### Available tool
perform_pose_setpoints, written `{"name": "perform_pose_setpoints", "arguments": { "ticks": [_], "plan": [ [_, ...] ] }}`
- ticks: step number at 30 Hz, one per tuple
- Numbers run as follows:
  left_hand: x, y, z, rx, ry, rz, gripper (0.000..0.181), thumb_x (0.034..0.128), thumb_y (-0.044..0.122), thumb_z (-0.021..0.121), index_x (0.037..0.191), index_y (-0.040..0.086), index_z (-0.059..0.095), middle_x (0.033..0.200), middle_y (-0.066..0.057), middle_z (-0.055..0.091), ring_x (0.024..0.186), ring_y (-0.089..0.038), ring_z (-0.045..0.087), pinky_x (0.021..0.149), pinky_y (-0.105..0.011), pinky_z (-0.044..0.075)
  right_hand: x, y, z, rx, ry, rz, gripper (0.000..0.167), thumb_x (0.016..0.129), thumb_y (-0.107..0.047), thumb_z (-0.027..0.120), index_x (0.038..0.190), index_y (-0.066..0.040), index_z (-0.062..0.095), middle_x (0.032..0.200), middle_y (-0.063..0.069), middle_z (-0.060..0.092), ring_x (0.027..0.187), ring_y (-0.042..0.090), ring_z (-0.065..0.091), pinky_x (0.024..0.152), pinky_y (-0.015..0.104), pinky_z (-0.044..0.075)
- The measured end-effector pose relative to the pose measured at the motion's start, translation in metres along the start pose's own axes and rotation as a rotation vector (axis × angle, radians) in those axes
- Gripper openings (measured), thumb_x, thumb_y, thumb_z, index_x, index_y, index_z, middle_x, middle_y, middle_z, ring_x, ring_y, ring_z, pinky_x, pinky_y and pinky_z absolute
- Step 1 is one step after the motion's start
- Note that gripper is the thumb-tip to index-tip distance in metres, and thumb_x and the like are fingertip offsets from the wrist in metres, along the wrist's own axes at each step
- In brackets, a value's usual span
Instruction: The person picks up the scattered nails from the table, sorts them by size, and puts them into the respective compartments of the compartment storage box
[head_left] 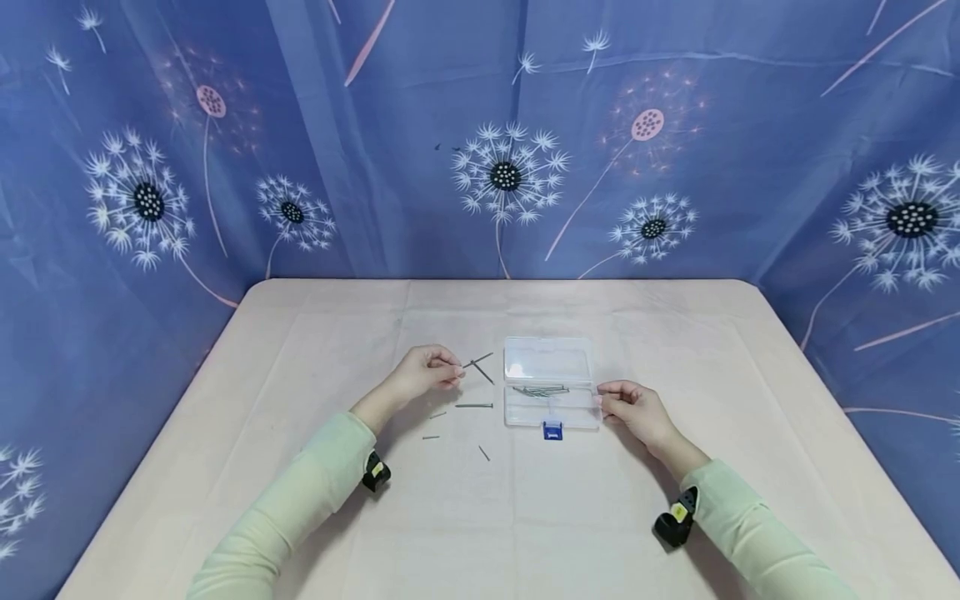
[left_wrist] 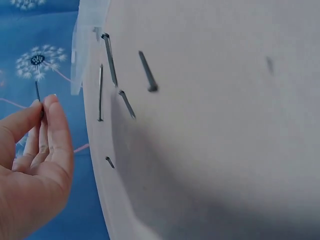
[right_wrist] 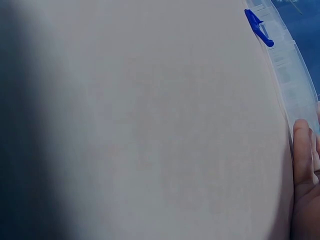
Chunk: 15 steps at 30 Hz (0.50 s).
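My left hand (head_left: 429, 372) pinches a thin dark nail (left_wrist: 37, 91) between thumb and fingertips, above the table left of the clear plastic storage box. Under it lies another long nail (head_left: 483, 372), with a third long nail (head_left: 474, 406) nearer the front. Several short nails, one of them a small nail (head_left: 431, 437), are scattered around. The storage box (head_left: 512, 417) stands with its lid (head_left: 547, 360) folded back and a blue latch (head_left: 552, 431) at the front. A pile of long nails (head_left: 542, 391) lies in its rear compartment. My right hand (head_left: 636, 410) grips the box's right edge.
A pale cloth covers the table (head_left: 420, 533). Behind and beside it hangs a blue curtain (head_left: 405, 167) with dandelion prints. Black wrist cameras (head_left: 675, 521) sit on both forearms, over light green sleeves (head_left: 757, 533).
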<state>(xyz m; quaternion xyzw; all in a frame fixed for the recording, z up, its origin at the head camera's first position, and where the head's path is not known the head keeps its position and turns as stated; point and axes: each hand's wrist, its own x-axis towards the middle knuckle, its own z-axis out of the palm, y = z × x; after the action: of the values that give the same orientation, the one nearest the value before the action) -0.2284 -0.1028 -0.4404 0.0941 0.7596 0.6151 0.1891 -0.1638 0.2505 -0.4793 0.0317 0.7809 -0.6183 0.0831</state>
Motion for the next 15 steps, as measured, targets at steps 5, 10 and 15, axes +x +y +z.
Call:
{"name": "perform_pose_setpoints", "arguments": {
  "ticks": [5,10,15],
  "plan": [
    [0.004,0.005,0.008,-0.004,0.004,0.005,0.020,0.0877,-0.004,0.060,0.106,-0.010,0.055,0.083,-0.006,0.068,0.075,-0.011,0.067,0.076,-0.029,0.058,0.000,0.000,-0.001,-0.004,-0.009,-0.007,0.039,0.091,-0.001,0.055,0.122,0.020,0.047,0.086,-0.003,0.063,0.069,0.001,0.059,0.066,0.016,0.054],
    [0.015,0.013,0.020,-0.010,-0.021,0.004,0.020,0.0859,-0.004,0.063,0.104,-0.009,0.056,0.083,-0.007,0.069,0.076,-0.014,0.068,0.080,-0.033,0.057,0.001,0.001,-0.002,0.015,-0.004,-0.019,0.038,0.090,-0.001,0.055,0.121,0.021,0.047,0.084,-0.004,0.062,0.069,0.001,0.059,0.066,0.015,0.053],
    [0.022,0.022,0.033,0.007,-0.057,0.010,0.018,0.0840,-0.006,0.064,0.100,-0.011,0.056,0.078,-0.005,0.069,0.072,-0.015,0.068,0.080,-0.038,0.057,0.001,0.002,-0.002,0.026,0.001,-0.015,0.039,0.090,0.000,0.055,0.121,0.021,0.046,0.083,-0.005,0.062,0.068,0.000,0.059,0.066,0.015,0.054]
  ]
}}
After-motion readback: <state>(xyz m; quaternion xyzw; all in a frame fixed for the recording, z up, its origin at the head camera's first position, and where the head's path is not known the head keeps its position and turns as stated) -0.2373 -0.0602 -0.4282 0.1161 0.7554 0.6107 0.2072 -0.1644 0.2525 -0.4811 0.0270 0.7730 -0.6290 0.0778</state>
